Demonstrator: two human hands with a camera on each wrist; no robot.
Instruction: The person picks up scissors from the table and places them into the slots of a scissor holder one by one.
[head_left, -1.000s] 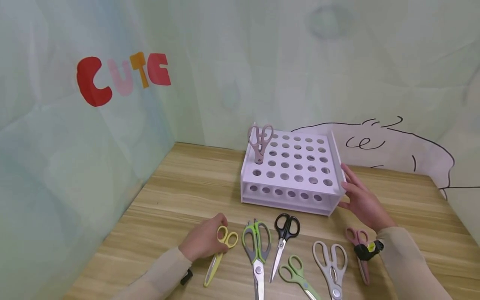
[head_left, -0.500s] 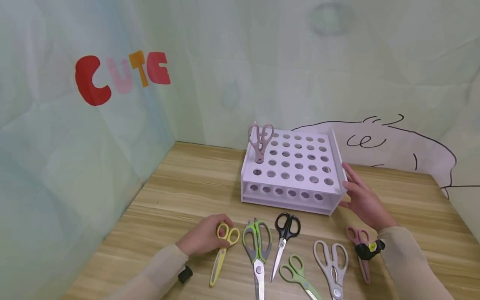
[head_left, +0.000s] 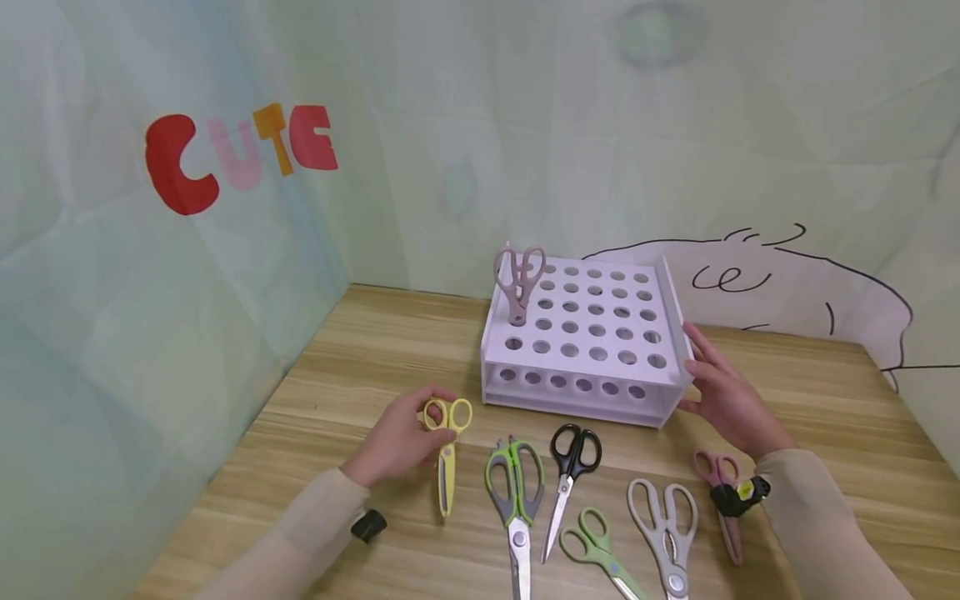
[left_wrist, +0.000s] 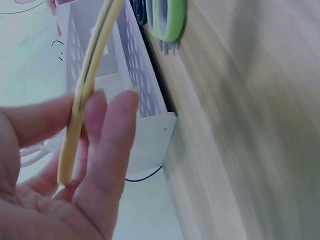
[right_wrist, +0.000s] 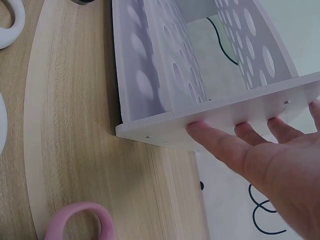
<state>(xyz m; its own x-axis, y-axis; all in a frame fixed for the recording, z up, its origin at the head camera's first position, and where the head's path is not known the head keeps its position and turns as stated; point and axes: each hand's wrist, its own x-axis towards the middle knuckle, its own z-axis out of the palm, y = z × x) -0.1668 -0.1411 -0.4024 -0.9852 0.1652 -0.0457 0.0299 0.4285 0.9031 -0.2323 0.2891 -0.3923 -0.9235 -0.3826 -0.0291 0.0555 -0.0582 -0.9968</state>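
My left hand (head_left: pixel 397 437) pinches yellow scissors (head_left: pixel 447 479) near the handle loops, blades pointing down, a little above the table. In the left wrist view the yellow scissors (left_wrist: pixel 76 117) appear edge-on between thumb and fingers. A white rack (head_left: pixel 577 372) with rows of round holes stands at the back. Mauve scissors (head_left: pixel 518 302) stand upright in a hole at its left side. My right hand (head_left: pixel 733 410) rests straight fingertips on the rack's right side panel; the right wrist view shows them spread along that panel (right_wrist: pixel 172 129).
In front of the rack lie grey-green scissors (head_left: pixel 517 521), black-handled scissors (head_left: pixel 564 483), light green scissors (head_left: pixel 597 550), grey-white scissors (head_left: pixel 667 542) and pink scissors (head_left: pixel 726 500), the last partly hidden by the right wrist camera. Fabric walls border the wooden table (head_left: pixel 360 358).
My left hand has lifted the yellow scissors and carried them forward toward the rack, turning the blades more upright. The right hand stays at the rack's side.
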